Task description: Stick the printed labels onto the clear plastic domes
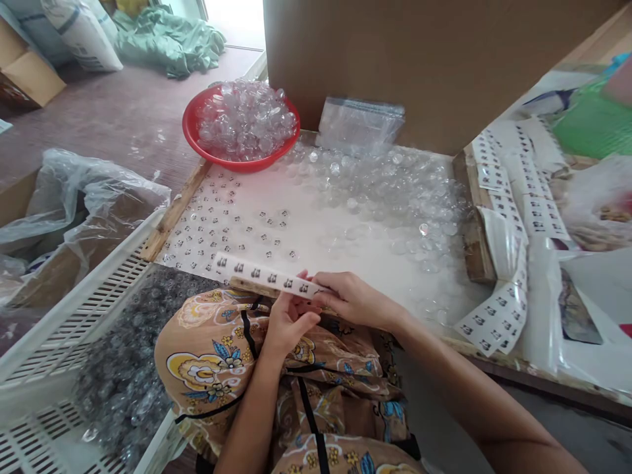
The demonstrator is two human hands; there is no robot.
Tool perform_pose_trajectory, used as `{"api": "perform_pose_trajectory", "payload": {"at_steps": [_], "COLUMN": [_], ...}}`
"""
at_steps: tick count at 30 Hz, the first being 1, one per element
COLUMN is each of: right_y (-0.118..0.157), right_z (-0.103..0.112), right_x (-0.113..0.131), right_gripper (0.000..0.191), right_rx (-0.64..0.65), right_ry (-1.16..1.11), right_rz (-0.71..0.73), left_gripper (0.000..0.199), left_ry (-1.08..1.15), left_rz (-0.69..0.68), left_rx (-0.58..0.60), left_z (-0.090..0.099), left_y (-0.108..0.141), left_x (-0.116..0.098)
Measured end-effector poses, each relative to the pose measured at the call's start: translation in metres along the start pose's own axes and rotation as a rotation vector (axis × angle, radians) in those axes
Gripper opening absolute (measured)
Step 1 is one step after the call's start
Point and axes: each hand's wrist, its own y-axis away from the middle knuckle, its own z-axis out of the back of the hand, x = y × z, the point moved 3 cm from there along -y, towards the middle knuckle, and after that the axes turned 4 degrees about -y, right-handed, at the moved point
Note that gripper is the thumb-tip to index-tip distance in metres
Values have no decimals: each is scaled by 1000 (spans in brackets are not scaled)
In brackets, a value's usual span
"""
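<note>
A narrow white sticker strip (pixel 255 272) printed with a row of small dark figures lies across my fingers above my lap. My left hand (pixel 291 319) supports it from below, with the thumb apart from the fingers. At the strip's right end my right hand (pixel 343 296) pinches it between thumb and fingers. Beyond both hands is the white work board (pixel 316 230). Clear round pieces with dark printed figures (pixel 224 220) are spread over its left side. Plain clear round pieces (pixel 390 191) are heaped toward its back and right.
A red basin (pixel 241 164) of clear pieces stands at the board's back left, near a clear plastic pack (pixel 360 125). A white crate (pixel 118 263) holds many pieces at left. More sticker strips (pixel 503 263) lie at right. A large cardboard box (pixel 395 66) rises behind.
</note>
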Motion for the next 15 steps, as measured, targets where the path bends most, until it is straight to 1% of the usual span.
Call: {"api": "perform_pose_trajectory", "payload": {"at_steps": [1,2,3,5,6,8,9,11,15], "right_y": [0,1,1,3,5,7,8,9,9], "right_z": [-4,-6,-7,-5,-4,-2,-1,-2,-6], "right_x": [0,-2,-4,-12,-17,-27,-31,-40,-49], "right_gripper": [12,11,15,27,29,22,17,10,9], "right_rx": [29,31,7,-91,-145,-230,-263,-303,-335], "right_ry": [-35,-63,-81,-87,-93,-131,-159,-224,-311], "right_rz": [7,6,-7,-59,-78,-86,-84,-79,-69], "left_gripper": [44,35,31,31,32,33,32,33,42], "left_ry": [-73,-129,-160,-157,-142,-123,-118,-97,-30], "left_rz": [-6,-6,-3,11,15,9,4,15,125], "left_rx": [-39,-98,-167,-295,-350,-432,-451,-432,-294], "left_z": [2,4,7,11,13,15,15,13,7], "left_y": [0,1,2,4,4,5,4,2,1], "left_x": [-1,-2,-3,-5,-6,-9,-11,-14,-19]}}
